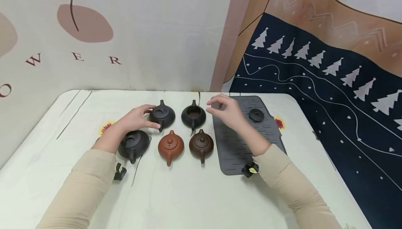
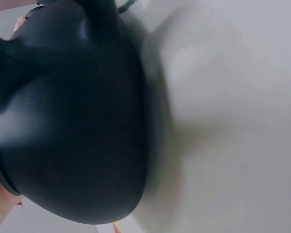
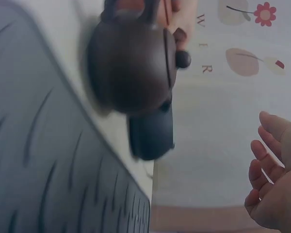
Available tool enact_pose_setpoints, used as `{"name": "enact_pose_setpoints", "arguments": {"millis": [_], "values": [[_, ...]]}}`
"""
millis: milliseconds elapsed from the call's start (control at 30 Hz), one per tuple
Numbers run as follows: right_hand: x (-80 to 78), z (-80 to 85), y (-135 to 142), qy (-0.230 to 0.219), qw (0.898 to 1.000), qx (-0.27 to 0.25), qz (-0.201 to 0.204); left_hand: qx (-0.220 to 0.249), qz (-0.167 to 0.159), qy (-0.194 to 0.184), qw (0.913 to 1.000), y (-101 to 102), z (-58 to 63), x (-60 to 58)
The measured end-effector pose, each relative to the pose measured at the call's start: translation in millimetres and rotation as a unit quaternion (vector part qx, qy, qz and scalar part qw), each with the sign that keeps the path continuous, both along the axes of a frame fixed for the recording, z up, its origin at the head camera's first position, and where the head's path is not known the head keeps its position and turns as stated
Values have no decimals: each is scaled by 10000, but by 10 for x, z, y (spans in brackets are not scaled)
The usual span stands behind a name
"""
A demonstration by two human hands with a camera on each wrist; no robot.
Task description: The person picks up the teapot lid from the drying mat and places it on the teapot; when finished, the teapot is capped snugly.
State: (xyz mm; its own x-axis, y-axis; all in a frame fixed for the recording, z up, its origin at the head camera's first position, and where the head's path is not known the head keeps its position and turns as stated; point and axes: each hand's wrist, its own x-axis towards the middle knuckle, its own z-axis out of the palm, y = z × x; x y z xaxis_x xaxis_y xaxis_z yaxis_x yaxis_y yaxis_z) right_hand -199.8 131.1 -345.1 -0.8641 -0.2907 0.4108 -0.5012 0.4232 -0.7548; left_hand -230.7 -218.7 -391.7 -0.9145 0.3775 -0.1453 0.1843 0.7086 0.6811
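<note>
My left hand (image 1: pixel 135 119) grips the back-left black teapot (image 1: pixel 167 116), its thumb by the handle and fingers at the far side; the lid is on. My right hand (image 1: pixel 228 112) hovers over the left edge of the grey mat (image 1: pixel 235 148), fingers bent, thumb and index apart with nothing between them. Just left of it sits an open black teapot (image 1: pixel 185 119), its dark inside showing. A round black lid (image 1: pixel 256 115) lies on the mat. Another lidded black teapot (image 2: pixel 87 126) fills much of the left wrist view, below my left forearm.
In the front row, a reddish-orange teapot (image 1: pixel 171 146) and a dark brown teapot (image 1: pixel 201 146) stand with lids on, handles toward me. A white cloth (image 1: pixel 176 194) covers the table. Printed fabric (image 1: pixel 163 47) hangs behind its back edge.
</note>
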Motion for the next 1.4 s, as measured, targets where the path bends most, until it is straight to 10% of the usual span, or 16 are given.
{"name": "enact_pose_setpoints", "arguments": {"millis": [667,1400], "values": [[192,-232,1002,-67,9906,636,-1210,-118,-155,279,9994,59,117,66],[3,-500,1620,-768,9690,1215,-2010,700,-210,807,9941,812,199,225]]}}
